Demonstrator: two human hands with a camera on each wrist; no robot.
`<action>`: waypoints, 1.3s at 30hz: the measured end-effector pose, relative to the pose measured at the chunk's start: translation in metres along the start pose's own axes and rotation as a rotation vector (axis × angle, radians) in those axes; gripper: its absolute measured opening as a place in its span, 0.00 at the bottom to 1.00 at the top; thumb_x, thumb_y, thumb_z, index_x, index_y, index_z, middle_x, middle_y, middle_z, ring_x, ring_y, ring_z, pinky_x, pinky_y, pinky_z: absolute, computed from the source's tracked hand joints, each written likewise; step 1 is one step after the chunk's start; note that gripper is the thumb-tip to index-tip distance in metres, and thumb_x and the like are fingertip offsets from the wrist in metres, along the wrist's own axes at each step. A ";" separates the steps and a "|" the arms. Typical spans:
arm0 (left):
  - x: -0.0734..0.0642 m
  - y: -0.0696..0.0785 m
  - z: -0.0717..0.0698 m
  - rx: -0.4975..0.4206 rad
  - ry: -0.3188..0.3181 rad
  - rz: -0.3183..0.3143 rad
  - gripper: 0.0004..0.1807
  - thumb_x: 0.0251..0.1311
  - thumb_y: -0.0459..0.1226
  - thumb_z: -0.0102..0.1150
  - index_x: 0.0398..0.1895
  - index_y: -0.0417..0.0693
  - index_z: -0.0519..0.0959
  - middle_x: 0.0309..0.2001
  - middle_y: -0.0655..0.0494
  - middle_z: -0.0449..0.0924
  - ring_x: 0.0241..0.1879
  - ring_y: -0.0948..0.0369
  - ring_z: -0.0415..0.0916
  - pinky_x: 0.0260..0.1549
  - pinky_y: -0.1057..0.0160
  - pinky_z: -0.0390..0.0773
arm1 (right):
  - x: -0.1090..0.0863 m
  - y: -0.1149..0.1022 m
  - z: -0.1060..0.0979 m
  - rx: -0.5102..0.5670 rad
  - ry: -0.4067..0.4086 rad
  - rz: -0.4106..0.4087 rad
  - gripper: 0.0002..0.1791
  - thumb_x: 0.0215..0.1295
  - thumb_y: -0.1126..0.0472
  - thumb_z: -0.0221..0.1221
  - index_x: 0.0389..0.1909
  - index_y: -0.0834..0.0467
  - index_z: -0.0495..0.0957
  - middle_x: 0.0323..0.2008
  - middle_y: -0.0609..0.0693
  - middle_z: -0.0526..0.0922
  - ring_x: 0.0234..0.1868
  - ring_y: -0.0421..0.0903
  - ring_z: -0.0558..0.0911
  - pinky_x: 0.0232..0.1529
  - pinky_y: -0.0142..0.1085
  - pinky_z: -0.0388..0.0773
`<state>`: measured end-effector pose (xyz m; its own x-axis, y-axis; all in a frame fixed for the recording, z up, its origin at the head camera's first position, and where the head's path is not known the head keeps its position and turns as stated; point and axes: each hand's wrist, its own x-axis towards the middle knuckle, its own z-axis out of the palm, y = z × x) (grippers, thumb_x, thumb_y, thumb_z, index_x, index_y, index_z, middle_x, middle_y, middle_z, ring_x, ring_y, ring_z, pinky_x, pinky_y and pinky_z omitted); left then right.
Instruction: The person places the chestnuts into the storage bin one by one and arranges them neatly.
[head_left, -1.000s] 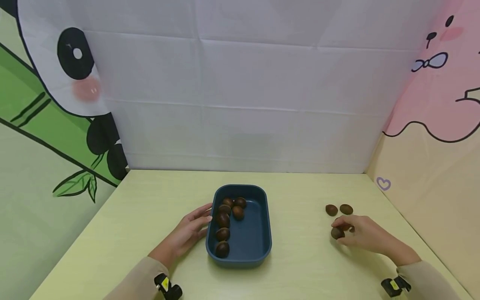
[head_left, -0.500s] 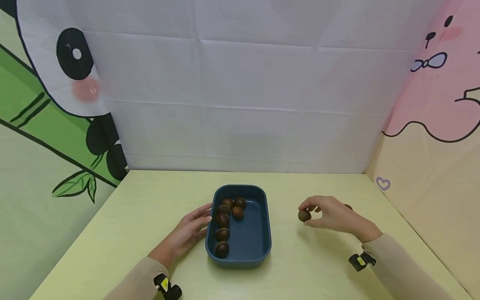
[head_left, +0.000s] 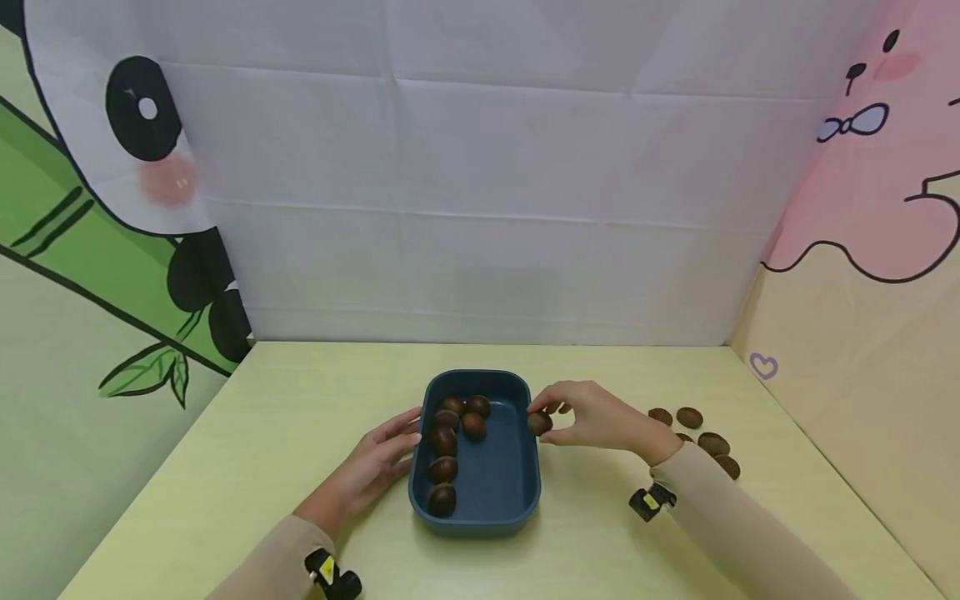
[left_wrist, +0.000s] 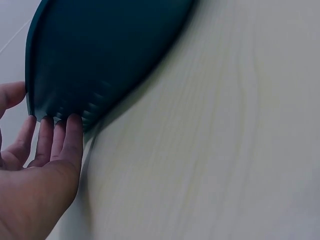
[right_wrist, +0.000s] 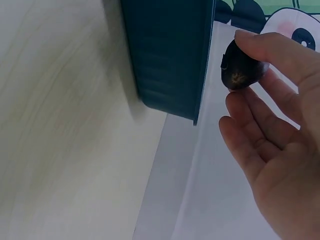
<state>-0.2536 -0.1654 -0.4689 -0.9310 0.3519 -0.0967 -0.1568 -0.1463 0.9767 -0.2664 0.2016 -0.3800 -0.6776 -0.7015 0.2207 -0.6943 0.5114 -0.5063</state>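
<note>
Nearest me, a strapped-on camera (head_left: 333, 575) sits at each wrist, over beige sleeves (head_left: 262, 558). The left hand (head_left: 378, 458) rests along the left wall of the blue tray (head_left: 501, 483), its fingers fairly straight and spread, touching the outside and carrying nothing. Inside the tray, seven nuts (head_left: 444, 442) lie along the left side, bunched at the far end; the right side is bare.

The right hand (head_left: 588, 417) is at the tray's right rim, thumb and fingers pinching one nut (head_left: 539, 423), the remaining fingers loosely bent. From the right wrist view the nut hangs in the air, apart from the tray wall. Beyond that arm, at least five nuts (head_left: 713, 443) lie loose on the table (head_left: 315, 400), some partly hidden by the wrist and sleeve.

By my reckoning the job is a little past halfway: seven in, one on its way, about five left outside. Half a second ago the right hand was over the table between the loose nuts and the tray, mostly covering those nuts; now it has reached the rim. The left hand, tray and its seven nuts look unchanged.

Farthest off, a creased white sheet (head_left: 487, 167) closes the back.
</note>
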 end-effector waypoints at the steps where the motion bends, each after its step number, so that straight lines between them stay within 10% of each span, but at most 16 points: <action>1: 0.000 0.000 0.000 0.000 -0.001 0.002 0.34 0.73 0.37 0.54 0.78 0.42 0.56 0.75 0.41 0.57 0.68 0.55 0.65 0.63 0.52 0.69 | 0.004 -0.001 0.003 0.008 -0.007 -0.005 0.21 0.60 0.57 0.71 0.54 0.54 0.81 0.48 0.40 0.82 0.47 0.39 0.80 0.50 0.47 0.80; 21: 0.000 0.001 -0.001 -0.021 -0.003 0.001 0.34 0.73 0.36 0.54 0.78 0.42 0.56 0.75 0.40 0.57 0.66 0.57 0.67 0.63 0.52 0.70 | 0.065 -0.007 0.064 -0.044 -0.142 -0.068 0.20 0.61 0.54 0.71 0.53 0.53 0.83 0.49 0.42 0.83 0.48 0.39 0.80 0.49 0.33 0.78; 29: 0.001 0.000 -0.001 -0.025 -0.004 -0.007 0.34 0.72 0.36 0.54 0.78 0.42 0.56 0.75 0.40 0.56 0.67 0.55 0.65 0.64 0.51 0.69 | 0.074 -0.011 0.075 -0.155 -0.177 -0.024 0.18 0.59 0.51 0.72 0.50 0.47 0.84 0.41 0.37 0.84 0.35 0.37 0.78 0.38 0.29 0.75; 39: 0.000 0.001 0.000 -0.035 -0.015 -0.012 0.35 0.72 0.36 0.54 0.78 0.41 0.55 0.75 0.40 0.56 0.66 0.58 0.67 0.63 0.54 0.70 | 0.073 -0.013 0.080 -0.233 -0.153 -0.026 0.17 0.60 0.53 0.71 0.51 0.44 0.84 0.46 0.36 0.84 0.44 0.36 0.79 0.49 0.32 0.76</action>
<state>-0.2534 -0.1659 -0.4677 -0.9238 0.3681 -0.1051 -0.1794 -0.1739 0.9683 -0.2875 0.1034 -0.4238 -0.6266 -0.7736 0.0937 -0.7600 0.5801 -0.2931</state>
